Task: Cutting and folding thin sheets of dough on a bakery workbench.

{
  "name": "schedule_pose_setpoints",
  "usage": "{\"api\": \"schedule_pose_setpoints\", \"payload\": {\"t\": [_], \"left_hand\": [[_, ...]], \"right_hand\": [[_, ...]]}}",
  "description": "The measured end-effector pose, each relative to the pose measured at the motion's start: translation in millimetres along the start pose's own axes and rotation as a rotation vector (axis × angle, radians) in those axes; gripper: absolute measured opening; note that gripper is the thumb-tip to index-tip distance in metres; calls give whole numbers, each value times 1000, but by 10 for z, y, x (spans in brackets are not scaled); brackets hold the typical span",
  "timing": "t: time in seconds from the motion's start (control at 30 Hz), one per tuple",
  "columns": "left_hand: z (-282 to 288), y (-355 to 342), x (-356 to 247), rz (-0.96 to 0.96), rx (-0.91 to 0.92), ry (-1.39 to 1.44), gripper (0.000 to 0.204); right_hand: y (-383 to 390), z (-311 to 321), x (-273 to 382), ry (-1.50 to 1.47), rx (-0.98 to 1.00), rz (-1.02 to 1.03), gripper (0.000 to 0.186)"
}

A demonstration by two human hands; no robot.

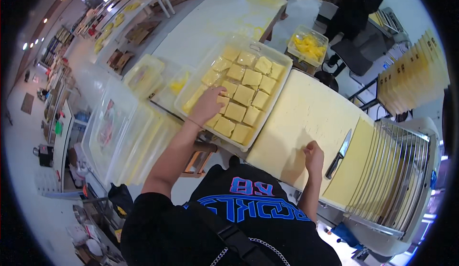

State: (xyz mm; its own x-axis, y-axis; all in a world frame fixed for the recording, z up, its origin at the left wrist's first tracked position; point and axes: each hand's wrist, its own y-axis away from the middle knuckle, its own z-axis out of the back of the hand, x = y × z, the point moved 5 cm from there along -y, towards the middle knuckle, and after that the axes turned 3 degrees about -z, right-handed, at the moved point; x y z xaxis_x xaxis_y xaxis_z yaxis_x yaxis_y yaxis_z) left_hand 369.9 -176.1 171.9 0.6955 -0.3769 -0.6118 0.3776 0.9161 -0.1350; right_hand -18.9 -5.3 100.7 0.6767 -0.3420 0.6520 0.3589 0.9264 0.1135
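Observation:
My left hand (206,106) reaches over a translucent plastic bin (279,59), its fingers curled down among soft yellow square slabs, perhaps dough (243,95). Whatever lies between those fingertips is hidden. The slabs sit close together in rows across the bin's bottom. My right hand (314,157) hovers at the front of a pale yellow board (297,107) with its fingers curled in, and nothing shows in it. Just right of that hand rests a black-handled knife (339,154), blade pointing away.
A machine with a metal-bar guard (389,173) stands at the right end of the board. Stacked clear bins (122,137) are at the left. Beyond lie a white table (205,22), a bin of yellow scraps (308,46), stacked trays (413,75) and a person in black (356,8).

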Motion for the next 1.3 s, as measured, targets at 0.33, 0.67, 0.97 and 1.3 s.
{"api": "schedule_pose_setpoints", "payload": {"t": [0.33,0.67,0.97,1.3], "left_hand": [[-278,-36,-1283,-72,301,523,39],[37,-627,176,107,142,152,36],[-276,-298,-1507,-429,206,402,62],[14,-822,-486,94,150,866,17]], "right_hand": [[-12,225,1545,-648,101,232,21],[148,13,-972,564,-424,-36,25],[39,270,570,-432,-101,-43,8],[240,372,-278,243,-542,-313,38]]}}
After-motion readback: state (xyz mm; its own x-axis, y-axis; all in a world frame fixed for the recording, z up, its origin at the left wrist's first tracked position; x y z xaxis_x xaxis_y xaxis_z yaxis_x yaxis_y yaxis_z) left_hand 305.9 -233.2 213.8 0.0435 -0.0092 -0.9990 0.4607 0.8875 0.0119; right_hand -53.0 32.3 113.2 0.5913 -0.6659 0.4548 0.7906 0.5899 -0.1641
